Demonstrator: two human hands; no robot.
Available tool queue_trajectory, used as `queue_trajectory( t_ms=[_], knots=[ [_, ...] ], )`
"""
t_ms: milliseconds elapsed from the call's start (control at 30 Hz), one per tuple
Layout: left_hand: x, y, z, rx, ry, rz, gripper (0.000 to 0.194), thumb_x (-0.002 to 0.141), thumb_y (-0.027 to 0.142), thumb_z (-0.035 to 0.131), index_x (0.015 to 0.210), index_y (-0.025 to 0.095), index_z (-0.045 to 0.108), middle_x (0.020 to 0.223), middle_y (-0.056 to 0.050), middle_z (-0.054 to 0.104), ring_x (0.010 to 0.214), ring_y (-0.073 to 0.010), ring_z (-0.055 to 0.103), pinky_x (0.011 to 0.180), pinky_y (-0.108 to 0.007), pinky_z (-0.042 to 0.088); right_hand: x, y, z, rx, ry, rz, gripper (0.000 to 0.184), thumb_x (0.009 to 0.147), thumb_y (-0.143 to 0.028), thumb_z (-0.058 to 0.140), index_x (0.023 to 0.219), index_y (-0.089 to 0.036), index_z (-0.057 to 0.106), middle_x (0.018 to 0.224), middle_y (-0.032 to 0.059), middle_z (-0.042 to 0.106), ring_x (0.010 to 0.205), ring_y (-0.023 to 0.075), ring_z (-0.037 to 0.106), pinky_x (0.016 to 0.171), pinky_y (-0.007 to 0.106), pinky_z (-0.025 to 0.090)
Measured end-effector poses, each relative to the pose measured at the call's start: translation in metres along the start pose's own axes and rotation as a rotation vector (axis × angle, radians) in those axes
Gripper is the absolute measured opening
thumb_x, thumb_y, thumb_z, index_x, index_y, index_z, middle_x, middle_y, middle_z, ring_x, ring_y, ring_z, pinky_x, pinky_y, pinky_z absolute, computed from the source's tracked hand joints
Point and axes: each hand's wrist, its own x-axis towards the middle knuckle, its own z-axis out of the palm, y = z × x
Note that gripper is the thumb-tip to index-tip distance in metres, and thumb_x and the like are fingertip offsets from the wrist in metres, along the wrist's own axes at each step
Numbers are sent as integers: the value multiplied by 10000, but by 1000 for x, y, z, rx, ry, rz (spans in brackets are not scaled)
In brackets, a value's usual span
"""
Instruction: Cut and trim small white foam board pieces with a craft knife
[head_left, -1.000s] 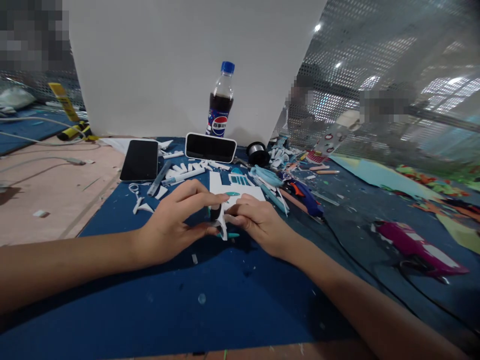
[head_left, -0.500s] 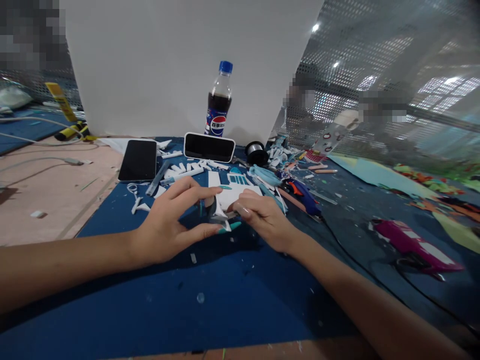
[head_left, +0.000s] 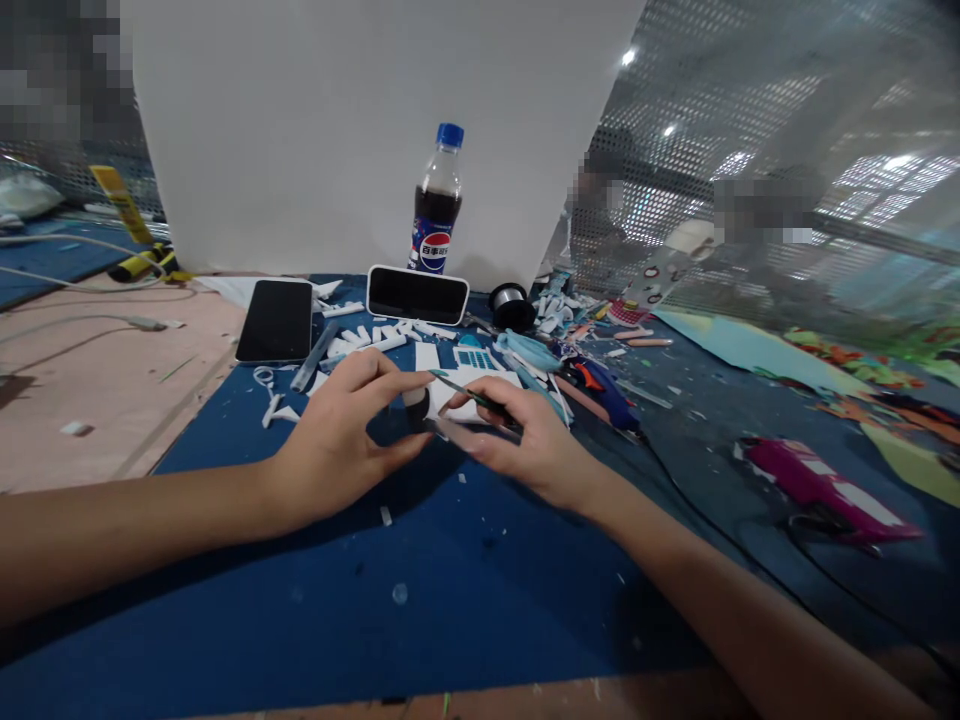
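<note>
My left hand (head_left: 337, 435) pinches a small black-and-white piece (head_left: 417, 408) between thumb and forefinger, above the blue mat. Close on its right, my right hand (head_left: 529, 440) has its fingers closed round a slim, dark, pointed tool (head_left: 484, 400). The tool's tip points up and left, near my left fingertip. Motion blurs the tool and right fingertips, so its exact kind is unclear. Behind both hands lies a white sheet piece (head_left: 426, 358), with a white part bearing a teal grid (head_left: 474, 358) beside it.
A cola bottle (head_left: 436, 210) stands behind a propped phone (head_left: 417, 295). A black tablet or phone (head_left: 276, 322) lies left among white scraps. On the right are a spool (head_left: 512, 306), a blue glue gun (head_left: 611, 395) with a cord, and a magenta device (head_left: 829, 490).
My right fingers have shifted from pinching at the piece to showing a slim pointed tool between them. The white strip that hung below the piece no longer shows. My left hand has barely moved.
</note>
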Motion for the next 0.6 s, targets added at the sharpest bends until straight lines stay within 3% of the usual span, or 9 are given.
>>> queue_trajectory(
  t_ms=[167,267,367,600],
  knots=[
    [0,0,2,30,2,36,237,776,174,590,1010,142,576,868,-66,526,830,-201,522,723,-346,466,-1,-10,15,-125,67,89,279,743,-419,597,863,-167,585,744,17,508,648,132,438,574,264,348],
    [0,-1,2,28,-5,21,286,783,193,592,1066,155,564,850,-58,522,815,-200,520,708,-345,462,-2,-13,16,-101,77,30,147,785,-284,531,828,-156,588,713,18,511,654,134,450,592,269,358],
    [0,-1,2,9,-21,-5,303,791,203,593,1090,171,557,850,-52,518,787,-193,511,679,-338,455,-3,-14,15,-88,79,-35,139,790,-171,458,822,-155,593,690,13,502,665,135,456,614,271,365],
    [1,1,1,9,-42,-26,302,777,176,597,1077,166,561,853,-55,516,806,-195,514,686,-335,452,-3,-13,16,-77,77,-5,131,783,-244,536,843,-149,601,753,26,528,706,139,482,626,266,375]
  ],
)
